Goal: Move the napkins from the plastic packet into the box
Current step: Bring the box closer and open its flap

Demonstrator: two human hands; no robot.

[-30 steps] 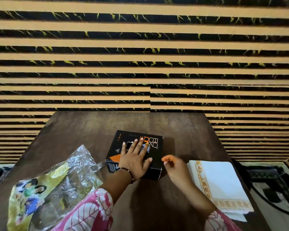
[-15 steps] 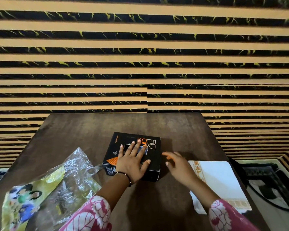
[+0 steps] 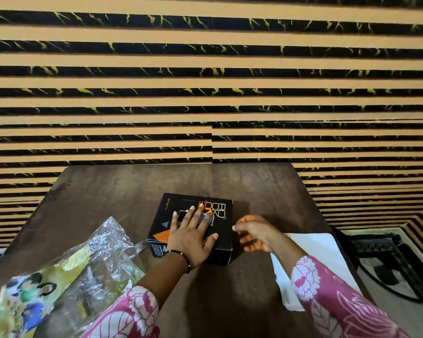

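Observation:
A black box [image 3: 220,230] with orange print lies closed in the middle of the brown table [image 3: 137,191]. My left hand [image 3: 193,236] rests flat on its lid, fingers spread. My right hand [image 3: 254,234] hovers just right of the box at its side edge, fingers loosely curled, holding nothing. A crinkled plastic packet [image 3: 66,276] with a yellow printed label lies at the front left. A stack of white napkins [image 3: 320,254] lies at the front right, partly hidden under my right forearm.
A striped tan and black wall [image 3: 210,93] rises right behind the table's far edge. To the right, below the table, a patterned rug [image 3: 388,267] covers the floor.
My right hand has moved left from the napkins toward the box's right side. My left hand stays flat on the lid. The view has shifted slightly.

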